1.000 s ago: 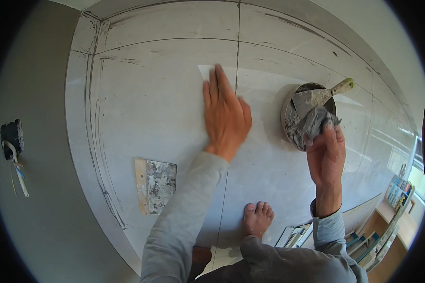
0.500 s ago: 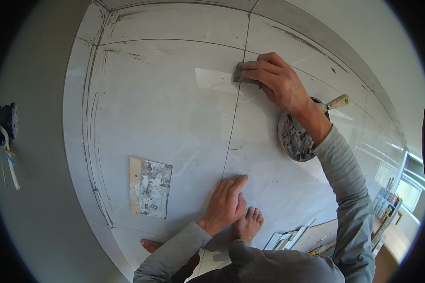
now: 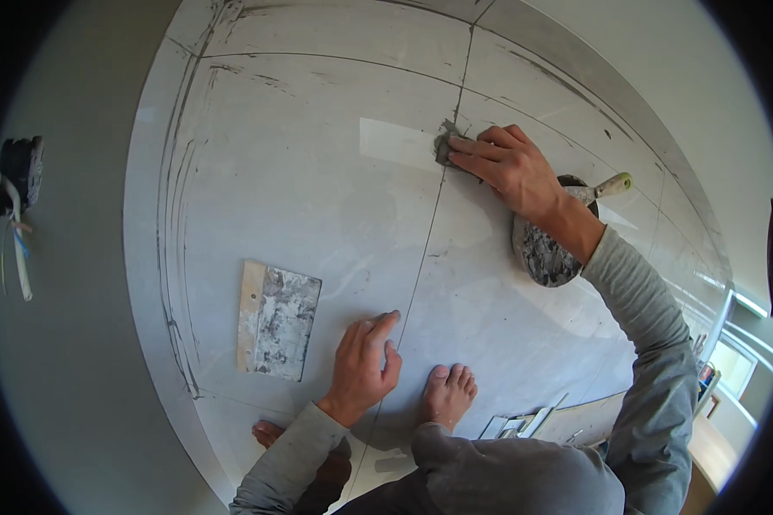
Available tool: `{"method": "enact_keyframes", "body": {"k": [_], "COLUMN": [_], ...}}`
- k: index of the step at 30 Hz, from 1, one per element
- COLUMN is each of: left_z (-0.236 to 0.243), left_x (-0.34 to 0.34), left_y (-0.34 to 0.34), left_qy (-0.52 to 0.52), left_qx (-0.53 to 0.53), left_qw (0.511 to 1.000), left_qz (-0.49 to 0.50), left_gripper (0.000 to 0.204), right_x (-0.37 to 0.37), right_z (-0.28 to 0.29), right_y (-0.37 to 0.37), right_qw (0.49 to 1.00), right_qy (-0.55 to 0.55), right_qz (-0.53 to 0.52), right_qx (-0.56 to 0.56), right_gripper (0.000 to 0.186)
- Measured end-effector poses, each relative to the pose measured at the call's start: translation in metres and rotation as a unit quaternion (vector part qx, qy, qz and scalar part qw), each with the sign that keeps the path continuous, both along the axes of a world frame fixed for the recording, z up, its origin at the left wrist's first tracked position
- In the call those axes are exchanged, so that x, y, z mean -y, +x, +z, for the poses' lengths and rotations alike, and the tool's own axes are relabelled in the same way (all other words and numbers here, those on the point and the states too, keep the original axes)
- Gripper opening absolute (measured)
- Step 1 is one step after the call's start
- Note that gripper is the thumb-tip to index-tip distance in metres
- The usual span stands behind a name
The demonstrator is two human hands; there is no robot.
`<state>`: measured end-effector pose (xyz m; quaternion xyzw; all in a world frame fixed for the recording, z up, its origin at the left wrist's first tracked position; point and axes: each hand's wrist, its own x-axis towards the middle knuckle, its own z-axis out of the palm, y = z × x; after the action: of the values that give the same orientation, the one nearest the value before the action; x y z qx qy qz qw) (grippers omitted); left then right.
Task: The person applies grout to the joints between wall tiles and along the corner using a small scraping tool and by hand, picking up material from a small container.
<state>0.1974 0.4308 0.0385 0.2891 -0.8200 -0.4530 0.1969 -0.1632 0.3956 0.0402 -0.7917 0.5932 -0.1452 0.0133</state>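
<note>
My right hand [image 3: 511, 167] presses a small flat grey scraper [image 3: 452, 148] against the floor tiles [image 3: 335, 180], on the dark joint between two of them. Wet grey grout [image 3: 448, 129] is smeared around its edge; the fingers cover much of the scraper. Just behind that wrist stands a round bucket [image 3: 545, 256] of lumpy grey grout, partly hidden by my forearm. A trowel with a pale, green-tipped handle [image 3: 613, 184] leans out of it. My left hand [image 3: 365, 365] holds nothing, its fingers loosely bent and apart over the tile left of the joint.
A wide putty knife [image 3: 279, 322], crusted with dried grout, lies left of my left hand. My bare foot [image 3: 449, 395] rests on the tiles near the joint. Wires hang from a wall box [image 3: 19, 176] at the left. Tile strips [image 3: 524, 422] lie at the lower right.
My right hand has drawn the scraper slightly toward me along the joint, with fresh grout showing behind it. My left hand has moved left, off the joint. The view has shifted a little.
</note>
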Motion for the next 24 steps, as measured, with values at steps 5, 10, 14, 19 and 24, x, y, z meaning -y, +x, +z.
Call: {"method": "enact_keyframes", "body": {"k": [5, 10, 14, 19, 24], "left_z": [0.007, 0.019, 0.008, 0.013, 0.018], "left_x": [0.026, 0.049, 0.06, 0.057, 0.055], "left_y": [0.019, 0.04, 0.051, 0.053, 0.051], "left_qy": [-0.047, -0.084, -0.153, -0.195, -0.195], "left_qx": [0.014, 0.067, 0.139, 0.241, 0.285], "left_qw": [0.998, 0.985, 0.963, 0.929, 0.903], "left_qz": [0.049, 0.132, 0.173, 0.2, 0.255], "left_gripper": [0.05, 0.046, 0.05, 0.059, 0.067], "right_x": [0.014, -0.017, -0.006, -0.012, 0.007], "right_z": [0.015, 0.029, 0.028, 0.023, 0.031], "right_y": [0.018, 0.016, 0.033, 0.037, 0.04], "right_qw": [0.999, 0.991, 0.998, 0.989, 0.996], "right_qy": [0.028, 0.135, 0.04, 0.11, 0.037], "right_qz": [0.012, 0.013, -0.042, -0.066, -0.074], "right_qx": [0.019, -0.014, 0.008, -0.073, -0.018], "right_gripper": [0.035, 0.037, 0.034, 0.029, 0.022]}}
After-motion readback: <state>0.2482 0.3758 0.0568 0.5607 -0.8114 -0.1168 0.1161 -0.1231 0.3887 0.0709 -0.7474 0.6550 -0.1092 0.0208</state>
